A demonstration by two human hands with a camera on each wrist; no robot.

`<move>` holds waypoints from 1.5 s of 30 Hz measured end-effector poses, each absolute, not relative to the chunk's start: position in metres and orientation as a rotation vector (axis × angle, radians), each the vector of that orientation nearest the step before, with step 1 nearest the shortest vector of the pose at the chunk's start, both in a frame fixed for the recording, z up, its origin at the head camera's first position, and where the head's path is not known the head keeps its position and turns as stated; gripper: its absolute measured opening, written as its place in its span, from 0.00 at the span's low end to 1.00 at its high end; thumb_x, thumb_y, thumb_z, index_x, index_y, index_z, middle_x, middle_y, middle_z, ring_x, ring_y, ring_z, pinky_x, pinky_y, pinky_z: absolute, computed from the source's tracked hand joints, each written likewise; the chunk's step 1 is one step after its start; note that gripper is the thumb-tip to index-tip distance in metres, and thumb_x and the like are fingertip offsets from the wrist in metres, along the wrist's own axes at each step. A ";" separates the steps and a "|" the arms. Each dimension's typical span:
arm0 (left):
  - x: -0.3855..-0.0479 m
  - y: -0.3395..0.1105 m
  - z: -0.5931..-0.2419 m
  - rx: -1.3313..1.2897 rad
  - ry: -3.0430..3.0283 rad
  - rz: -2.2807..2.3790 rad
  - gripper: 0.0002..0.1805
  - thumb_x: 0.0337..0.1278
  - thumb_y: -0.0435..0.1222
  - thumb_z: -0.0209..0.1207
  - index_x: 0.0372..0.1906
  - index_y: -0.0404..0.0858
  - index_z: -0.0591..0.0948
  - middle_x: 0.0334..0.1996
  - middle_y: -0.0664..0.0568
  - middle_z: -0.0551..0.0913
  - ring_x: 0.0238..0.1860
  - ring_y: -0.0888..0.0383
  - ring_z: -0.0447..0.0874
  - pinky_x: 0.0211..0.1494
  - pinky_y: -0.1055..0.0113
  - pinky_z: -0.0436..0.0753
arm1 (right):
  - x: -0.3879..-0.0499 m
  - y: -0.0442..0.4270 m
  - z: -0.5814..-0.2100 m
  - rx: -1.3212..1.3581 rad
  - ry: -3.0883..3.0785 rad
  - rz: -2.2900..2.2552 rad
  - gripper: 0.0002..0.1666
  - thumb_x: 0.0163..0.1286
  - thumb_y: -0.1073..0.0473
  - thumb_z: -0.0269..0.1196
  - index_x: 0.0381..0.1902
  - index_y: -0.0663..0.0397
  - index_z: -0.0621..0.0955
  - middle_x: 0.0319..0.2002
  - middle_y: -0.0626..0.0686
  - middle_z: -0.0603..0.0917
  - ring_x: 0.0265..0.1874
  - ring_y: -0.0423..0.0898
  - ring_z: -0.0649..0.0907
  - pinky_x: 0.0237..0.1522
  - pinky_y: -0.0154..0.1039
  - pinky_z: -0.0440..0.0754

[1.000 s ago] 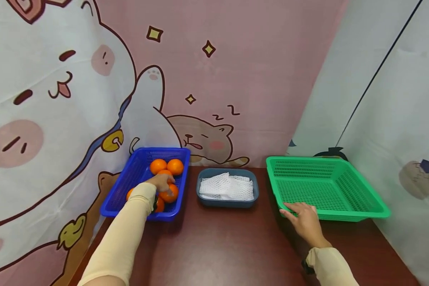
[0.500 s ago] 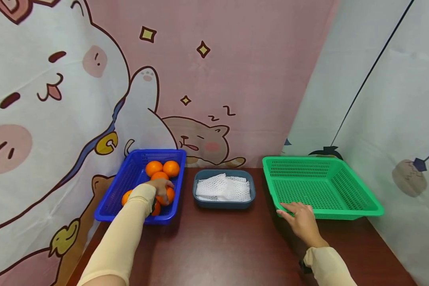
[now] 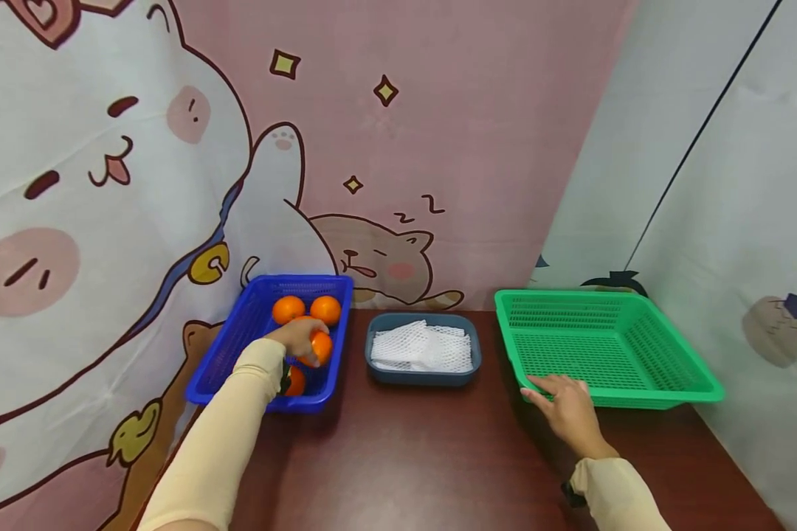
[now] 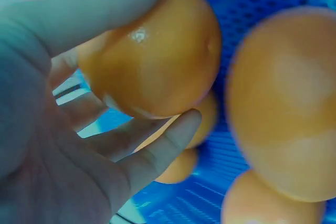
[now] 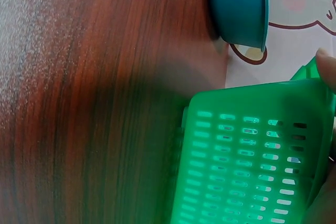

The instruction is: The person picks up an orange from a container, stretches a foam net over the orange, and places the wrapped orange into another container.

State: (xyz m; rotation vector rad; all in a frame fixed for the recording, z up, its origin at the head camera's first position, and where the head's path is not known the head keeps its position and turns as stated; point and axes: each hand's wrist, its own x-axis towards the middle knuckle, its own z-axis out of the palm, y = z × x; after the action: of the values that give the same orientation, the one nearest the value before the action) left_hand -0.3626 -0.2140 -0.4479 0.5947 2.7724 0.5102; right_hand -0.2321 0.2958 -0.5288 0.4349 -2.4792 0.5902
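Note:
My left hand reaches into the blue basket and holds an orange. In the left wrist view, the thumb lies over the top of this orange while the fingers curl below it. Other oranges lie in the same basket, one of them close beside the held fruit. At its near left corner, my right hand grips the rim of a green basket. Only part of that hand shows at the edge of the right wrist view; the basket's slotted wall fills the lower right.
Between the baskets stands a dark blue-grey tub with white foam net sleeves in it. The brown table meets a cartoon-printed cloth at the back and sides.
My left hand has closed round one orange and lifted it slightly among the others. The right hand keeps its place on the green basket. The head view shifted a little and came back.

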 end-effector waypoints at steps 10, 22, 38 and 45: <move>-0.343 -0.201 -0.419 0.689 3.002 0.685 0.45 0.35 0.35 0.78 0.65 0.38 0.72 0.59 0.39 0.71 0.56 0.41 0.72 0.58 0.44 0.72 | -0.232 0.299 -0.526 0.445 -2.498 0.585 0.22 0.55 0.55 0.73 0.47 0.58 0.86 0.38 0.58 0.87 0.38 0.58 0.82 0.40 0.54 0.66; -0.277 -0.147 -0.419 0.861 2.953 1.272 0.42 0.38 0.32 0.77 0.63 0.45 0.70 0.59 0.50 0.71 0.55 0.50 0.73 0.58 0.49 0.73 | -0.230 0.298 -0.530 0.454 -2.515 0.578 0.23 0.55 0.55 0.72 0.48 0.59 0.86 0.38 0.58 0.87 0.38 0.58 0.81 0.39 0.53 0.66; -0.222 -0.074 -0.519 1.009 2.837 1.276 0.48 0.30 0.35 0.79 0.66 0.49 0.72 0.59 0.52 0.69 0.53 0.52 0.76 0.57 0.53 0.75 | -0.232 0.296 -0.529 0.472 -2.472 0.589 0.23 0.51 0.59 0.74 0.46 0.59 0.87 0.37 0.59 0.87 0.37 0.58 0.82 0.40 0.57 0.68; -0.217 -0.066 -0.551 0.978 2.809 1.293 0.49 0.26 0.33 0.80 0.65 0.48 0.73 0.58 0.53 0.69 0.54 0.53 0.75 0.58 0.54 0.74 | -0.232 0.296 -0.528 0.463 -2.470 0.598 0.23 0.51 0.60 0.75 0.46 0.60 0.86 0.37 0.60 0.87 0.37 0.58 0.82 0.41 0.58 0.68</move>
State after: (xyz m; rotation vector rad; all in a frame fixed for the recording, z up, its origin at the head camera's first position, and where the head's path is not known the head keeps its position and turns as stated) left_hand -0.2166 -0.0664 -0.5515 0.9781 2.8093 1.2929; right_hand -0.2316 0.2964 -0.5280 0.4629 -2.4697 0.5976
